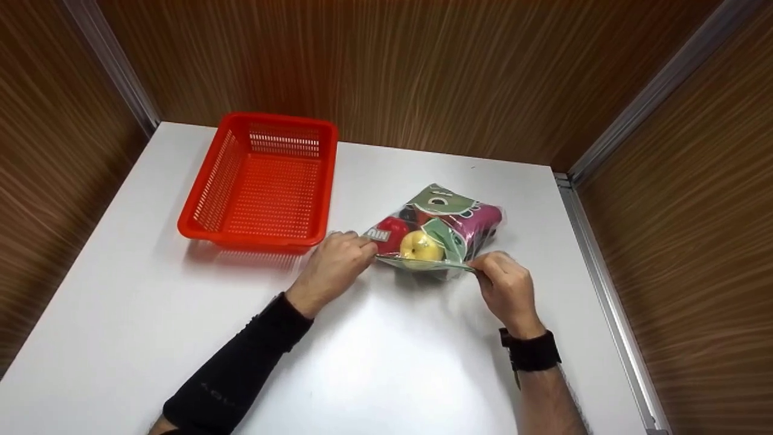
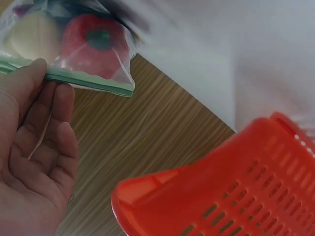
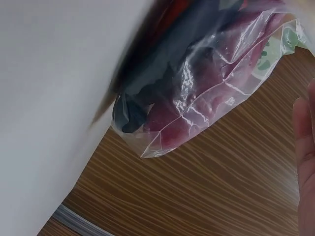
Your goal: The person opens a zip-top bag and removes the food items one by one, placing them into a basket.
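A clear zip bag with a green print lies on the table, its zip edge toward me. Inside show a red bell pepper, a yellow apple-like fruit, and a long dark thing beside something purple. My left hand pinches the left part of the green zip strip between thumb and fingers. At the strip's right end, my right hand pinches the edge, so the strip stretches between both hands. Only some fingers of that hand enter the right wrist view.
Left of the bag stands a red plastic basket with slotted walls and nothing in it. Both rest on a white table. Wood-patterned panels rise behind the table and along its sides, with a metal rail at the right edge.
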Action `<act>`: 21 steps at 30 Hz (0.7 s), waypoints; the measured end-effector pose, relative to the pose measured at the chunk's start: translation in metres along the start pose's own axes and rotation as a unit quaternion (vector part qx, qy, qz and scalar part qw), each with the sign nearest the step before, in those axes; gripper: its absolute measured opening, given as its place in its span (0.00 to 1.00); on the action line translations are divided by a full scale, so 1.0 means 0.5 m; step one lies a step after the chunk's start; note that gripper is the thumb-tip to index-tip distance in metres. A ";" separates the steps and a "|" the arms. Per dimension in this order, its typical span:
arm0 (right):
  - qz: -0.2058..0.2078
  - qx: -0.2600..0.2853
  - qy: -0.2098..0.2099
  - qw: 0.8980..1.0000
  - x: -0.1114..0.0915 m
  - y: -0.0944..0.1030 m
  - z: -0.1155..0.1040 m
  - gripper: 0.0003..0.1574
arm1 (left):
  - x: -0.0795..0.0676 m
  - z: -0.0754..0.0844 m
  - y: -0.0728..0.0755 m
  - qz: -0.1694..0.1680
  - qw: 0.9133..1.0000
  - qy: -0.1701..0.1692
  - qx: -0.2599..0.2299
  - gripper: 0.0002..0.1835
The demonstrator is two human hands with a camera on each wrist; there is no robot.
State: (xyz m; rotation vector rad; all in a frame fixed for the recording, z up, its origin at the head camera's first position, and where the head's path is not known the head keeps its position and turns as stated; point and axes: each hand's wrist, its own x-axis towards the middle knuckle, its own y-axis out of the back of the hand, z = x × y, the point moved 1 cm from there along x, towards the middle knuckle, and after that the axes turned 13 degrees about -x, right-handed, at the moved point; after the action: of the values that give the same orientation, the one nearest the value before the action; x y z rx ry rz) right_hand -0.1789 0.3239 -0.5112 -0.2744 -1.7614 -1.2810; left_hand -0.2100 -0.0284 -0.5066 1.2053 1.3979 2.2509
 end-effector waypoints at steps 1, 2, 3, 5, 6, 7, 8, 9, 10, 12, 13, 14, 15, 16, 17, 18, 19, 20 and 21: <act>-0.002 -0.003 0.001 1.000 0.000 0.000 0.000 0.16 | 0.001 -0.001 0.003 -0.003 1.000 0.002 -0.002 0.05; -0.003 -0.004 0.000 1.000 -0.001 0.001 0.001 0.16 | 0.001 -0.001 0.006 -0.004 1.000 0.003 -0.004 0.05; -0.006 -0.006 0.000 1.000 -0.002 0.001 0.002 0.16 | 0.002 0.000 0.007 -0.006 1.000 0.003 -0.002 0.05; -0.015 -0.006 -0.004 1.000 -0.004 0.005 0.005 0.15 | 0.002 0.003 0.008 -0.009 1.000 -0.001 0.001 0.05; -0.022 -0.006 -0.005 1.000 -0.005 0.008 0.007 0.13 | 0.003 0.005 0.008 -0.009 1.000 -0.003 0.003 0.05; -0.029 -0.005 -0.007 1.000 -0.006 0.012 0.009 0.12 | 0.003 0.009 0.008 -0.008 1.000 -0.006 0.003 0.06; -0.035 -0.002 -0.008 0.999 -0.005 0.017 0.011 0.10 | 0.004 0.012 0.007 -0.006 1.000 -0.009 0.000 0.07; -0.042 -0.002 -0.007 0.999 -0.004 0.023 0.011 0.09 | 0.005 0.015 0.007 -0.003 1.000 -0.012 -0.003 0.08; -0.047 -0.001 -0.007 0.999 -0.001 0.030 0.010 0.08 | 0.006 0.019 0.006 0.001 1.000 -0.015 -0.008 0.09; -0.056 -0.003 -0.001 0.998 0.012 0.044 0.001 0.10 | 0.008 0.026 0.006 0.009 1.000 -0.020 -0.020 0.11; -0.060 -0.008 0.005 0.998 0.021 0.050 -0.008 0.11 | 0.008 0.029 0.006 0.013 0.999 -0.022 -0.025 0.12; -0.068 -0.014 0.012 0.998 0.033 0.055 -0.020 0.11 | 0.009 0.032 0.006 0.016 0.999 -0.023 -0.030 0.12; -0.079 -0.022 0.023 0.996 0.046 0.059 -0.034 0.12 | 0.009 0.035 0.007 0.018 0.999 -0.024 -0.032 0.12; -0.093 -0.030 0.033 0.995 0.060 0.061 -0.051 0.13 | 0.009 0.038 0.008 0.020 0.999 -0.026 -0.035 0.11; -0.111 -0.038 0.043 0.992 0.074 0.061 -0.068 0.14 | 0.010 0.040 0.009 0.020 0.999 -0.026 -0.036 0.11; -0.131 -0.048 0.053 0.989 0.088 0.058 -0.085 0.16 | 0.009 0.043 0.009 0.020 0.999 -0.025 -0.036 0.11; -0.154 -0.060 0.062 0.984 0.101 0.053 -0.102 0.19 | 0.008 0.044 0.009 0.019 0.999 -0.024 -0.036 0.11; -0.177 -0.072 0.067 0.979 0.112 0.047 -0.119 0.23 | 0.008 0.046 0.009 0.018 0.999 -0.023 -0.036 0.11; -0.197 -0.086 0.073 0.974 0.121 0.038 -0.134 0.27 | 0.007 0.048 0.008 0.016 0.999 -0.023 -0.036 0.11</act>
State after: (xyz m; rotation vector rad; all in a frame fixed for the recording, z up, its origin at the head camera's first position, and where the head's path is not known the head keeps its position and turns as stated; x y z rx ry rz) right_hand -0.1651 0.2567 -0.4498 0.0786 -1.6288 -1.6951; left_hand -0.1934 -0.0132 -0.4963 1.2563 1.2795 2.2591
